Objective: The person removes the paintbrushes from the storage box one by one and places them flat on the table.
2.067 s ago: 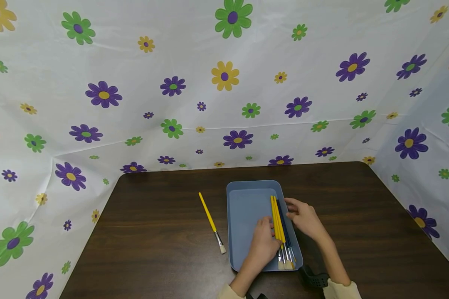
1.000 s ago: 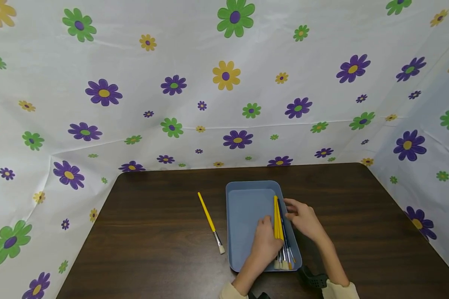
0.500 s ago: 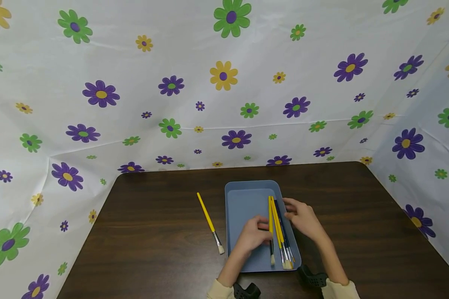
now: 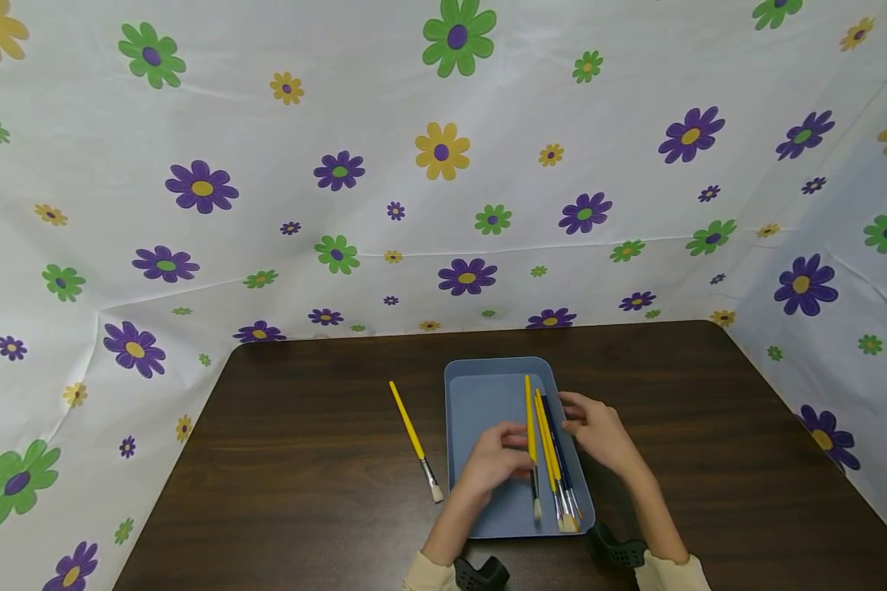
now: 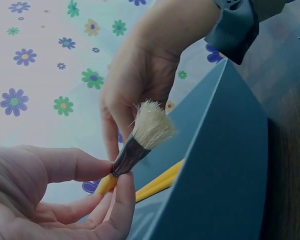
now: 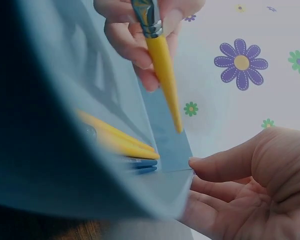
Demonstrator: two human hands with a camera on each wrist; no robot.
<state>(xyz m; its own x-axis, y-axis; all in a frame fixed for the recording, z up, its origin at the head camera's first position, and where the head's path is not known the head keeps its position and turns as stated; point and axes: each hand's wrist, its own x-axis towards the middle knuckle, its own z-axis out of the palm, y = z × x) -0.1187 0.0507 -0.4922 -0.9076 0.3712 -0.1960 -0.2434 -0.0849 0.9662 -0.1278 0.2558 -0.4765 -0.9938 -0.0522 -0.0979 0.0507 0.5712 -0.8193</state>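
Observation:
My left hand (image 4: 494,464) pinches a yellow-handled paintbrush (image 4: 530,419) near its ferrule, above the blue-grey tray (image 4: 480,394). Its pale, splayed bristles (image 5: 154,125) show large in the left wrist view, and in the right wrist view its handle (image 6: 164,70) slants down over the tray. At the tray's right side, my right hand (image 4: 599,431) grips the rim, thumb (image 6: 222,162) on the edge and fingers outside the wall. Beside the lifted brush, several yellow and dark blue paintbrushes (image 4: 549,439) lie together along the tray's right side, bristles toward me.
Another yellow-handled paintbrush (image 4: 408,420) lies on the dark wooden table (image 4: 303,476), left of the tray. A flower-patterned white sheet (image 4: 384,107) hangs behind the table and along its sides. Each wrist wears a black band (image 4: 480,574).
My left hand has drawn one yellow paintbrush leftward from the bundle and raised it slightly. The right hand keeps its place at the tray's rim.

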